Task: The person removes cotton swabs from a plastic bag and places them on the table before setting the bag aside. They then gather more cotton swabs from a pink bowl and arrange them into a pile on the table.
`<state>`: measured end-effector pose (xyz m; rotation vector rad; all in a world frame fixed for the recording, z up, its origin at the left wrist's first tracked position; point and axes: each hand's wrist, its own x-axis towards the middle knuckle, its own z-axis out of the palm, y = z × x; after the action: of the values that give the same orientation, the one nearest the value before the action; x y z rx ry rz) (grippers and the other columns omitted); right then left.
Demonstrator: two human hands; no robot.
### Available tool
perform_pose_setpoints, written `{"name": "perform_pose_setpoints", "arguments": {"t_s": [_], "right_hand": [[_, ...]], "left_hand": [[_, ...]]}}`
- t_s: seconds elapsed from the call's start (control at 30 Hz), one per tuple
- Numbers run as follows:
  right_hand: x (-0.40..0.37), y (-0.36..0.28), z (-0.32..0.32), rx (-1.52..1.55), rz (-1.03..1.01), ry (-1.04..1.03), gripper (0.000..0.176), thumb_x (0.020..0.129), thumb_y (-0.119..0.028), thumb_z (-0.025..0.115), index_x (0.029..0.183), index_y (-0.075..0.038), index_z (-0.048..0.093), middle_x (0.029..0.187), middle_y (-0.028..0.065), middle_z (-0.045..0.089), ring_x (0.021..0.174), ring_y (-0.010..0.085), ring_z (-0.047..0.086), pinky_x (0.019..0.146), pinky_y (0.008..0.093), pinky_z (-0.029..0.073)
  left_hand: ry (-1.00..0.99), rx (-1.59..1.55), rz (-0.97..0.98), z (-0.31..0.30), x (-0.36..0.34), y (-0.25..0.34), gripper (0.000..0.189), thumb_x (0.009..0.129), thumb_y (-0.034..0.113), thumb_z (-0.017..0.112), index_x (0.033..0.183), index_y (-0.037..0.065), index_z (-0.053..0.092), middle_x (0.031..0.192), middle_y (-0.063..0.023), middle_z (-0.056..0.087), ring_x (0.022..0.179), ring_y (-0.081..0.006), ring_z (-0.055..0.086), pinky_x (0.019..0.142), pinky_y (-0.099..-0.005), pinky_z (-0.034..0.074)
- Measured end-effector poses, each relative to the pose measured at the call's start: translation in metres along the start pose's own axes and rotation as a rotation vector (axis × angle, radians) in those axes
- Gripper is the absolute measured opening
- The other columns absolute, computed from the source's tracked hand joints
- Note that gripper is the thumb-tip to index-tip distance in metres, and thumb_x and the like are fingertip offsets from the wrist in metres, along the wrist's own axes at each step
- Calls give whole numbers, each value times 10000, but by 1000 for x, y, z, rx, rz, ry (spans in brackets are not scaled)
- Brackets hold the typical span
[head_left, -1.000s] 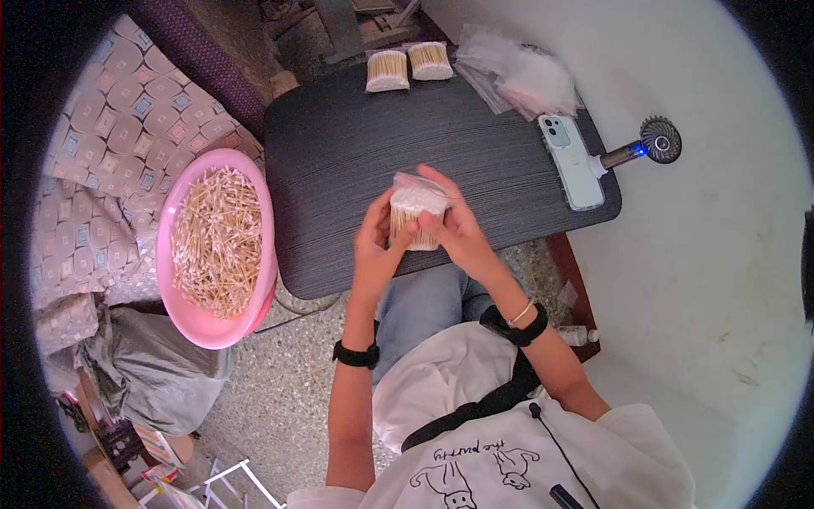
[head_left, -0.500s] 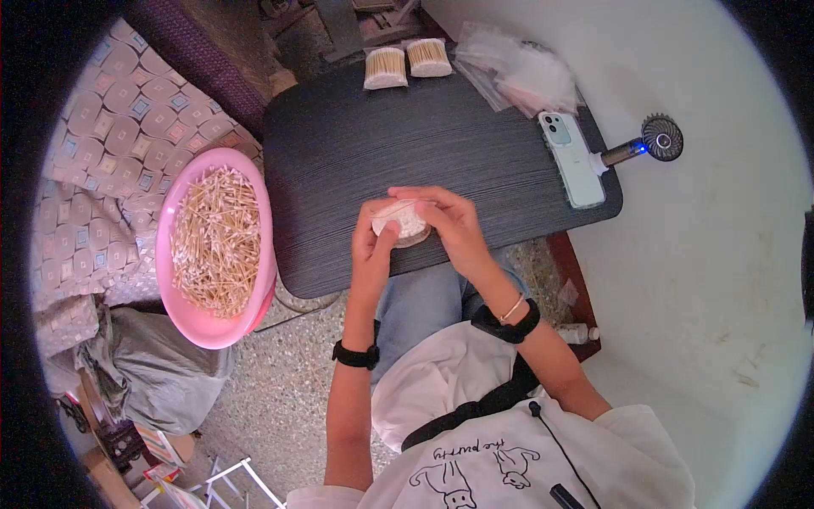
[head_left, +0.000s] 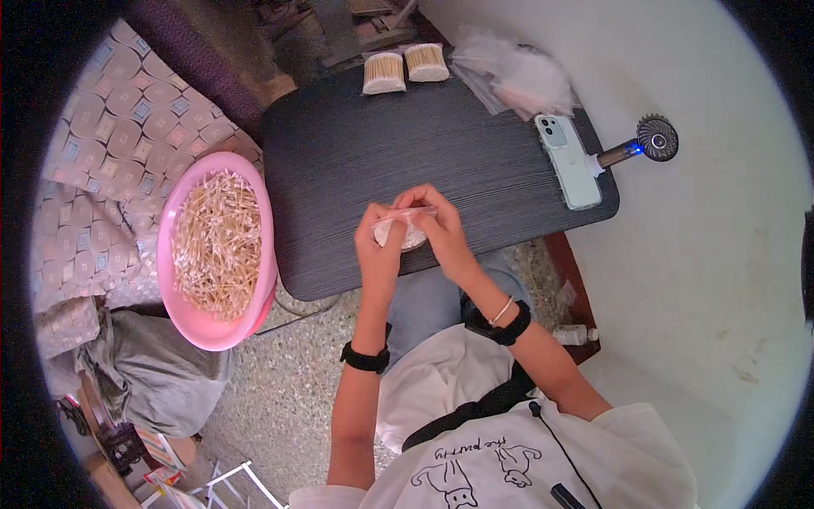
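Note:
Near the front edge of the dark table (head_left: 339,161), both hands grip a clear plastic bag of cotton swabs (head_left: 411,238), its white tips facing up. My left hand (head_left: 378,237) pinches the bag's top edge on the left, thumb pressed against it. On the right, my right hand (head_left: 437,227) pinches the same edge, the two thumbs close together. The lower part of the bag is partly hidden by the hands. To the left, a pink basin (head_left: 202,327) holds many loose cotton swabs (head_left: 217,246).
Two filled swab packs (head_left: 384,74) stand at the table's far edge. Clear plastic bags (head_left: 521,81) lie at the back right. A phone (head_left: 568,161) and a small fan (head_left: 656,138) are along the right side, near the wall (head_left: 712,254). A bottle (head_left: 575,335) lies on the floor.
My hands have drawn closer together at the bag's top edge, and both thumbs now press on it. The clear edge stands up more visibly between the fingers.

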<state>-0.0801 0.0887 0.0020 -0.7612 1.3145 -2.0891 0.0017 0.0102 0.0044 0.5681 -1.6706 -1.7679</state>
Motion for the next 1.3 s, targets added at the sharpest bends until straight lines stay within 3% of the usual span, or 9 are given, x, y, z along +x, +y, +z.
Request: {"name": "perform_pose_setpoints", "arguments": {"t_s": [0.13, 0.33, 0.4, 0.5, 0.63, 0.83, 0.93, 1.13, 1.3], "right_hand": [[0, -2, -4, -50, 32, -25, 108, 828, -64, 539, 925, -21, 523, 937, 28, 562, 888, 100, 517, 798, 238, 416], [0, -1, -8, -39, -22, -87, 123, 817, -63, 564, 917, -38, 496, 936, 24, 555, 894, 95, 515, 809, 245, 416], [1, -1, -6, -23, -27, -74, 109, 821, -60, 541, 914, -45, 485, 937, 25, 548, 900, 94, 511, 818, 244, 409], [0, -7, -1, 112, 121, -11, 91, 828, -53, 498, 918, -46, 483, 931, 24, 533, 912, 97, 498, 840, 238, 389], [1, -3, -5, 120, 107, -65, 93, 837, -57, 481, 930, -48, 484, 934, 20, 520, 924, 99, 486, 845, 232, 375], [0, -1, -6, 28, 75, -32, 138, 898, -125, 492, 1009, -44, 489, 974, 18, 509, 932, 100, 481, 843, 236, 380], [-4, -2, -8, -25, 58, -42, 178, 925, -160, 494, 1057, -40, 490, 994, 26, 507, 954, 108, 481, 857, 244, 382], [-7, -6, -14, -138, 1, -131, 208, 942, -152, 482, 1119, -43, 470, 1069, 29, 486, 1023, 102, 455, 898, 245, 365], [-7, -11, -11, -143, 43, -154, 233, 954, -187, 458, 1133, -38, 475, 1077, 38, 497, 1032, 128, 464, 912, 264, 364]], "left_hand": [[-15, -9, -59, 3, -1, 9, 91, 841, 124, 567, 782, 62, 535, 751, 23, 498, 711, -57, 448, 633, -212, 363], [-84, 67, -82, 1, 1, 19, 32, 812, 85, 544, 790, 61, 539, 761, 24, 497, 716, -56, 448, 644, -212, 367], [-90, 13, -103, -1, 2, 14, 32, 810, 81, 519, 790, 65, 539, 766, 24, 498, 717, -55, 445, 653, -211, 365], [-90, -80, -142, -1, 4, 14, 63, 817, 93, 488, 788, 68, 538, 774, 22, 501, 722, -55, 446, 667, -207, 362], [-104, -187, -208, -3, 4, 13, 86, 828, 119, 476, 798, 64, 534, 786, 19, 508, 729, -62, 454, 678, -206, 360], [-171, -265, -217, -13, 1, 8, 210, 946, 197, 456, 976, 33, 584, 971, -28, 579, 929, -83, 515, 848, -234, 390], [-225, -110, -120, -14, -2, 10, 278, 967, 237, 428, 1071, 24, 574, 1046, -37, 577, 1002, -101, 515, 911, -245, 375], [-264, -53, -89, -12, -5, 13, 244, 860, 91, 593, 1092, 19, 571, 1039, -35, 580, 968, -104, 532, 868, -249, 413], [-250, -47, -152, -14, -4, 16, 271, 806, 25, 622, 1073, 24, 580, 1020, -28, 589, 929, -102, 546, 839, -246, 429]]}}
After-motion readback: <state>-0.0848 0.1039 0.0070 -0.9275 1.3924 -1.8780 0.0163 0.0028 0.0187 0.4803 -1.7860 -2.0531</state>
